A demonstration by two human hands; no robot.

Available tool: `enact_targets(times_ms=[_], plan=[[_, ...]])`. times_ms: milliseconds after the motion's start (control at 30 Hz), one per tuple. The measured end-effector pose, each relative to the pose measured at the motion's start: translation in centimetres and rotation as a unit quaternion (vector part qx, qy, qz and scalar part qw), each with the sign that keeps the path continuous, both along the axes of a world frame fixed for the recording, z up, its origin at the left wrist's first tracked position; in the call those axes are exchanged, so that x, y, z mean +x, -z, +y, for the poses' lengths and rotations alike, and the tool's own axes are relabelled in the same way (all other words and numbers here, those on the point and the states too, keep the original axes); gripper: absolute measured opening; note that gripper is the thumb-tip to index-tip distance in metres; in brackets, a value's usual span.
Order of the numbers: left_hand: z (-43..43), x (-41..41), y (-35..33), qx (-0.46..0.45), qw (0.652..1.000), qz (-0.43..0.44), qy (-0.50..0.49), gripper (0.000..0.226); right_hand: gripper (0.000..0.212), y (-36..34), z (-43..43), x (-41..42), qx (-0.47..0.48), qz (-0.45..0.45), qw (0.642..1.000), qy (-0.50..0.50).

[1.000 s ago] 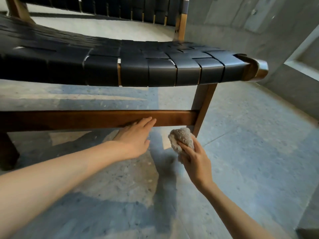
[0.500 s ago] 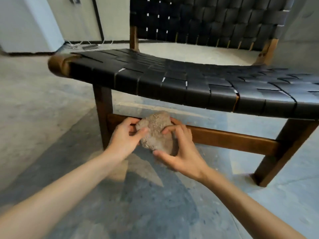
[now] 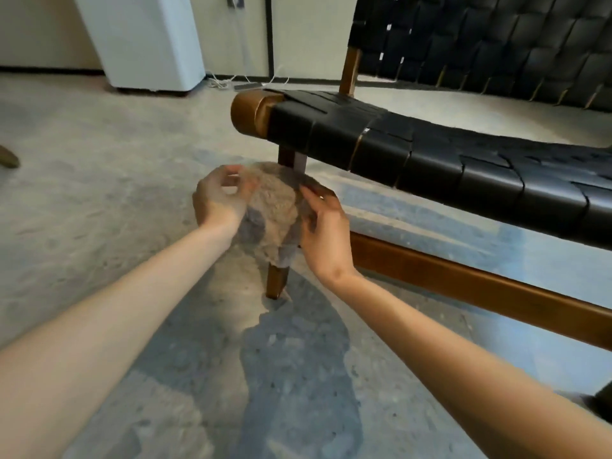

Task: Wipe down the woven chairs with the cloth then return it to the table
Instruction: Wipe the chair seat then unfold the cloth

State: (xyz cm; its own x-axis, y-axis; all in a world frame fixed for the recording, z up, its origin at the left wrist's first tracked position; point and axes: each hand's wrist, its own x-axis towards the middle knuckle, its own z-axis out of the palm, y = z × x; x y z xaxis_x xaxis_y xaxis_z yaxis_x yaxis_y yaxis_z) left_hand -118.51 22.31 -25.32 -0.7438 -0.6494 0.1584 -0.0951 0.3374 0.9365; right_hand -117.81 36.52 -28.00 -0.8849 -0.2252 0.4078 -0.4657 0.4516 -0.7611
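A fluffy grey-brown cloth point(image 3: 271, 210) hangs between my two hands, low in front of the chair's front left leg point(image 3: 277, 279). My left hand point(image 3: 220, 197) pinches the cloth's left edge with curled fingers. My right hand point(image 3: 323, 223) holds its right edge between thumb and fingers. The woven chair point(image 3: 447, 167) has black leather straps over a brown wooden frame; its seat runs to the right and its woven back point(image 3: 480, 44) rises at the top right. The cloth hides the middle of the leg.
A wooden crossbar point(image 3: 480, 286) runs low under the seat to the right. A white appliance point(image 3: 145, 41) stands by the far wall with cables point(image 3: 231, 82) on the floor. The concrete floor point(image 3: 99, 193) spreads left; a brown object point(image 3: 8, 157) pokes in at the left edge.
The view swung from the chair's right end to its left front corner. My left hand left the crossbar and took the cloth, now spread wider between both hands.
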Motion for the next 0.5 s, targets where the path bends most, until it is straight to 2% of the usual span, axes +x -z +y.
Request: enact_targets(times_ms=[67,167,233,267,333,400,500], plan=[[-0.1,-1.8,0.0,0.029,0.999,0.023,-0.006,0.015,0.044,0.1,-0.7,-1.3,0.016,0.012,1.0,-0.01],[0.7,-3.5,0.9,0.068,0.995,0.06,0.034,0.023,0.042,1.1,-1.3,-3.0,0.073,0.044,0.996,-0.022],[1.4,-4.1,2.0,0.081,0.992,0.08,0.061,0.028,0.037,1.5,-1.6,-2.8,0.068,0.064,0.995,-0.034],[1.5,-4.3,2.6,0.088,0.991,0.079,0.069,0.029,0.039,2.4,-1.6,-2.9,0.057,0.044,0.997,-0.032],[1.3,-4.6,4.2,0.105,0.988,0.068,0.095,0.033,0.058,4.0,-1.8,-2.6,0.097,0.04,0.994,-0.011],[0.8,-4.4,6.0,0.105,0.985,0.058,0.128,0.035,0.068,5.9,-1.9,-2.3,0.178,0.106,0.978,0.018],[0.0,-3.7,9.1,0.084,0.985,0.03,0.149,0.037,0.039,8.9,-1.9,-1.7,0.214,0.141,0.967,0.005]])
